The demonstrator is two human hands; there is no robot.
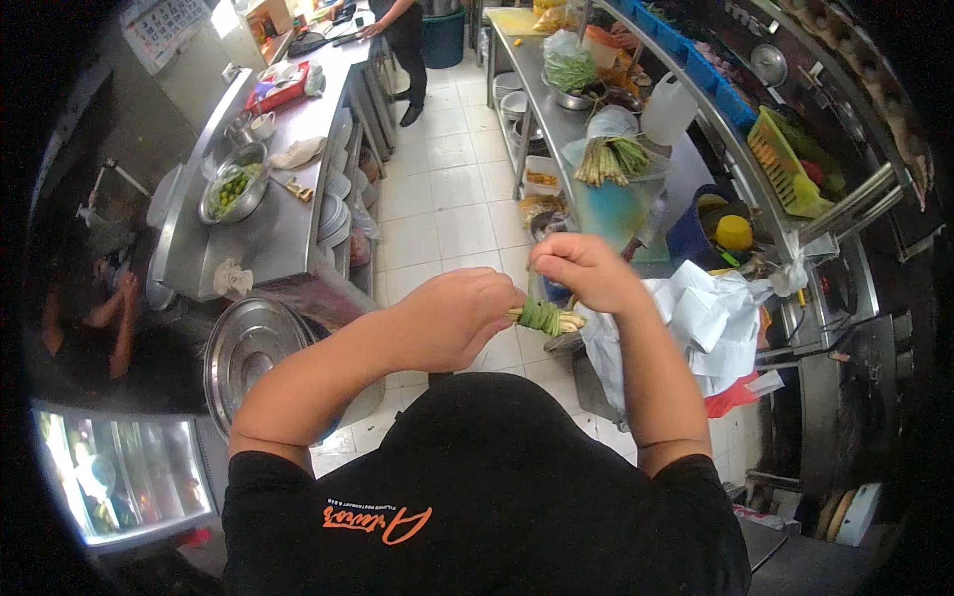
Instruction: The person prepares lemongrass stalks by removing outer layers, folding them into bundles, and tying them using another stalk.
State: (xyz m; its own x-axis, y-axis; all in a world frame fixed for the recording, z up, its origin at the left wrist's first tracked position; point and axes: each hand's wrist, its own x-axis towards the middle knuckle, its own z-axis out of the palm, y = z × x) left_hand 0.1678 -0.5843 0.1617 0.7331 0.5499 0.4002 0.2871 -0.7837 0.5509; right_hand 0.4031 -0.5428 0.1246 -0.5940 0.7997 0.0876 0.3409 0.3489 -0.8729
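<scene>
My left hand (pixel 466 316) is closed around a small bundle of pale green stalks (pixel 570 322), whose cut ends stick out to the right. A flat green leaf strip (pixel 542 316) is wound several times about the bundle. Above it, my right hand (pixel 581 270) pinches the strip's free end, which rises from the wrap to my fingertips. Most of the bundle's left part is hidden inside my left fist. Both hands are in mid-air over the tiled floor.
On the right steel table lies a larger bunch of green stalks (pixel 613 160) on a cutting board (pixel 615 216). A steel bowl of small green fruits (pixel 237 186) stands on the left counter (pixel 276 242). A lidded pot (pixel 253 346) is below it. Another person (pixel 406 45) stands farther off.
</scene>
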